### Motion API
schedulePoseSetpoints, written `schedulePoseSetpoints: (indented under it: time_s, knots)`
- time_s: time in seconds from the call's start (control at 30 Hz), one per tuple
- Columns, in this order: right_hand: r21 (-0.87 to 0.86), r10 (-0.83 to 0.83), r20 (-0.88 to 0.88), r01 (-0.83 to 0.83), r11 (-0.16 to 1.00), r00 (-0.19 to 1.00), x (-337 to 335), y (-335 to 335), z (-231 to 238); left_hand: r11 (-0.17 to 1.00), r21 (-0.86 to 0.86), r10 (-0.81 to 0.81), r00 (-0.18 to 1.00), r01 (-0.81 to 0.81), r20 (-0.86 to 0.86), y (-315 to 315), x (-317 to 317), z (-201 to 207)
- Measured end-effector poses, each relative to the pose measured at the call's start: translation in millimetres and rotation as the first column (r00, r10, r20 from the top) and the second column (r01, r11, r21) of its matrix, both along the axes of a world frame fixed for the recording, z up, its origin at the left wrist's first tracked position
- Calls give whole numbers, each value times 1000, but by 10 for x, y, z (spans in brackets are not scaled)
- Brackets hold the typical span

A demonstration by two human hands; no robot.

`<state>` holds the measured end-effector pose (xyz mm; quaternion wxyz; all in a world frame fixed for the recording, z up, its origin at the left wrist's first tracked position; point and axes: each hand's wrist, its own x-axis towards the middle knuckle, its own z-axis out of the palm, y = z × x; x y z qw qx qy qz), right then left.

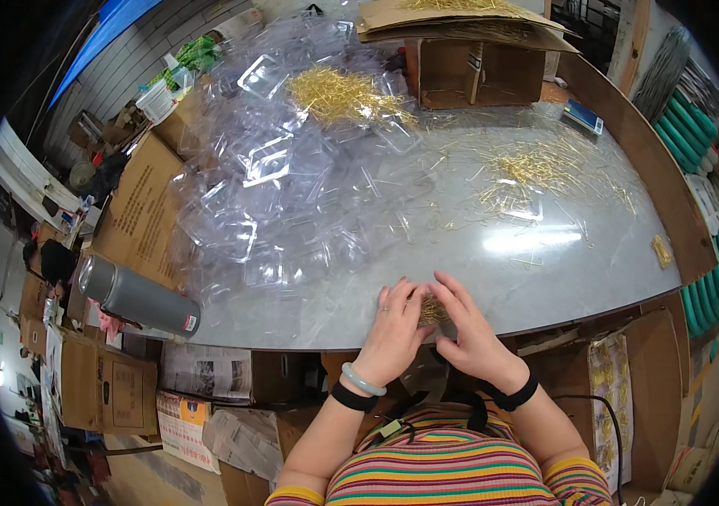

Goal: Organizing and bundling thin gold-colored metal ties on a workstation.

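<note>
At the front edge of the grey table (pixel 460 253), my left hand (pixel 393 327) and my right hand (pixel 467 327) face each other, fingers curved around a small bundle of gold wire hooks (pixel 433 310). Both hands press on its sides, and fingers hide part of it. Farther right on the tabletop lies a loose spread of the same thin gold wire pieces (pixel 536 169). To the left, a large heap of clear plastic boxes (pixel 283 185) covers the surface, with another gold wire pile (pixel 342 94) on top of it.
A grey bottle (pixel 144 295) lies at the left front edge. An open cardboard box (pixel 482 76) stands at the back, and a cardboard strip (pixel 646 160) walls the right side. A small gold bundle (pixel 661 251) and a blue packet (pixel 583 116) sit near that strip.
</note>
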<state>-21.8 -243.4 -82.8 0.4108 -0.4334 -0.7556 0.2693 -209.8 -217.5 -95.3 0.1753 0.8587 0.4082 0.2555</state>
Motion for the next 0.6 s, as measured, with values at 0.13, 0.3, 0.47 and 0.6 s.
schedulePoseSetpoints:
  time_s: [0.13,0.3,0.47,0.6]
  knots:
    - [45,-37,205,29,999,978,127,64,154,1000,14,4,998,-5,59,-17,-35,-9]
    - [86,-48,333,21,996,942,139,106,-53,999,42,-7,998,5,61,-25,-20,15]
    - [6,-50,38,50,999,998,-157,19,-97,999,50,11,999,-13,39,-33,15,-1]
    - [-22,23,-111,-26,999,994,-178,22,27,999,36,-1,998,-1,67,-32,-14,-8]
